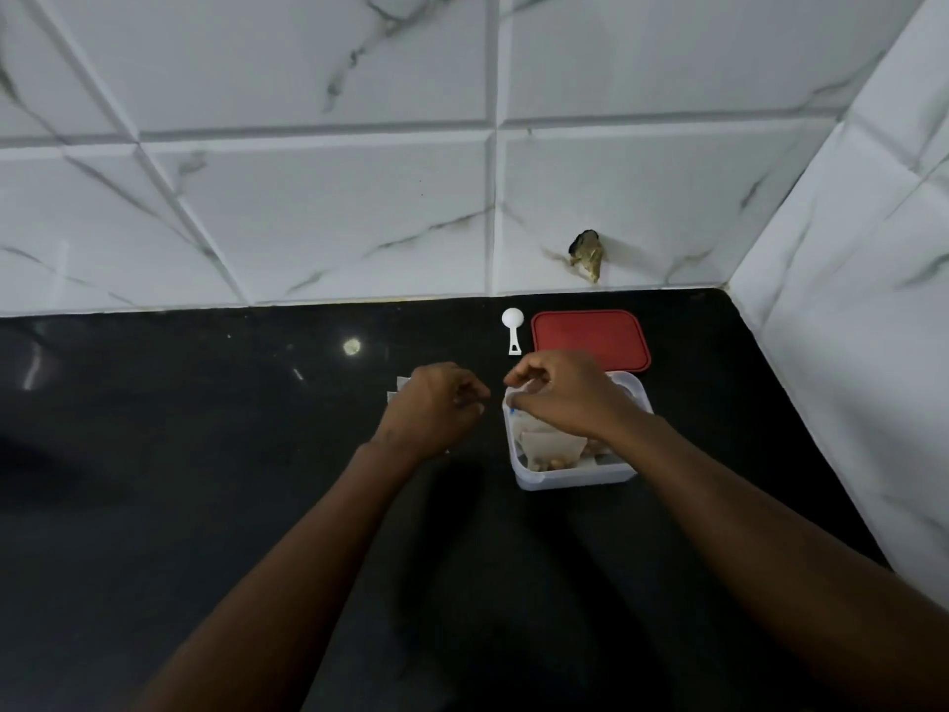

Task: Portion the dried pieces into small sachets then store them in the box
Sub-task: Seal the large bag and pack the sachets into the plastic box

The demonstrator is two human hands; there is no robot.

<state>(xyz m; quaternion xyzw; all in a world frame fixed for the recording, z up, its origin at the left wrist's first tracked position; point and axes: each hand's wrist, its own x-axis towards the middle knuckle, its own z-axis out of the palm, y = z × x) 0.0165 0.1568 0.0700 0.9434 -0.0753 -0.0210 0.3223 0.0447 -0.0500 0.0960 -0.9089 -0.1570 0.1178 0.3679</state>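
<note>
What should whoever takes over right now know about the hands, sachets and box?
Left hand: fingers curled above white sachets on the counter; any hold is hidden.
Right hand: pinches a sachet at the clear box's left rim.
Clear box: open, filled sachets inside; red lid behind it, white scoop beside the lid.
Done: several sachets stored. Left: store the rest, fit the lid.

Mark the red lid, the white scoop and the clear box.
red lid (590, 337): head view, middle of its top.
white scoop (512, 318): head view, its round bowl.
clear box (575, 477): head view, near wall.
</note>
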